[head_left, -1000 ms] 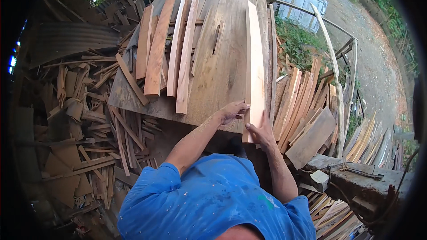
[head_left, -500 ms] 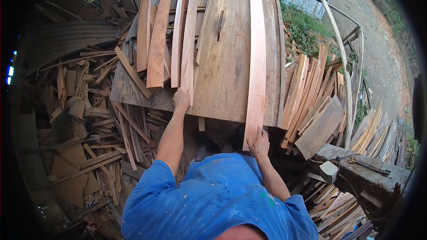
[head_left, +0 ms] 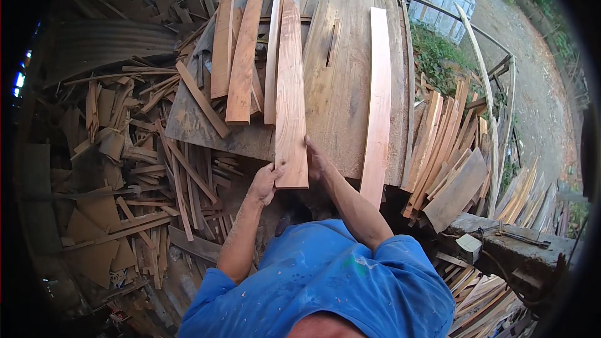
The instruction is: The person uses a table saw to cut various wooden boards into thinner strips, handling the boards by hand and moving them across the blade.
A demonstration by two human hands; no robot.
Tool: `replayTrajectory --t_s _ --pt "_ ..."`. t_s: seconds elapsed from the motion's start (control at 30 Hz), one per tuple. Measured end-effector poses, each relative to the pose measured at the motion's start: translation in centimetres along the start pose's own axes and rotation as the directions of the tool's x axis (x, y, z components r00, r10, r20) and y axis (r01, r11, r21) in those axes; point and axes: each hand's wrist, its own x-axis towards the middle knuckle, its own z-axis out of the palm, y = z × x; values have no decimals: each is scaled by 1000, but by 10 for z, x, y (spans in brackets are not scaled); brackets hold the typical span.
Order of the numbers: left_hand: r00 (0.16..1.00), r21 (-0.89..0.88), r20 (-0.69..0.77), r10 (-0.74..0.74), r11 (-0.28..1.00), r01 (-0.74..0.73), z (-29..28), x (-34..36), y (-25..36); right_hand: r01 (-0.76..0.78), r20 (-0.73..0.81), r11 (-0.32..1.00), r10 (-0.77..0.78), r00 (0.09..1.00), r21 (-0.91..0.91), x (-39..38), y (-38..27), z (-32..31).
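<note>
A broad reddish-brown wooden board lies lengthwise over the tabletop, its near end jutting past the front edge. My left hand is closed around the left side of that near end, thumb on top. Against the board's right edge, a little farther up, rests my right hand; its fingers are partly hidden by the board. A pale, slightly curved plank lies to the right, its near end also overhanging. Left of the held board are a narrow light-edged plank and a brown plank.
The weathered wooden table has a slot with a dark blade-like strip in it. Scrap wood heaps up at the left. Upright offcuts lean at the right, near a thick beam with a white block.
My right hand has left the pale plank and come across to the reddish-brown board. That board is now turned broad face up and drawn nearer; my left hand has moved closer to me.
</note>
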Motion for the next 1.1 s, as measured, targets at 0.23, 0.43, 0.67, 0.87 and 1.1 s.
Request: replayTrajectory --t_s 0.23,0.43,0.67,0.87,1.1 --pt "983 -104 145 -112 986 127 -10 -31 -25 -76 138 994 86 987 -73 -3 -6 -4" --pt "971 182 147 -187 970 159 -39 49 -5 -161 -280 796 -11 960 -584 -91 -61 45" --pt "995 232 100 -27 973 3 53 178 97 -283 -343 265 -223 912 -922 -150 -47 80" --pt "987 199 -116 -115 970 137 86 214 74 -577 -408 -232 -509 758 -783 -166 18 74" --pt "990 -83 131 -52 995 63 67 167 9 -533 -180 -278 -735 653 -799 -221 84 32"
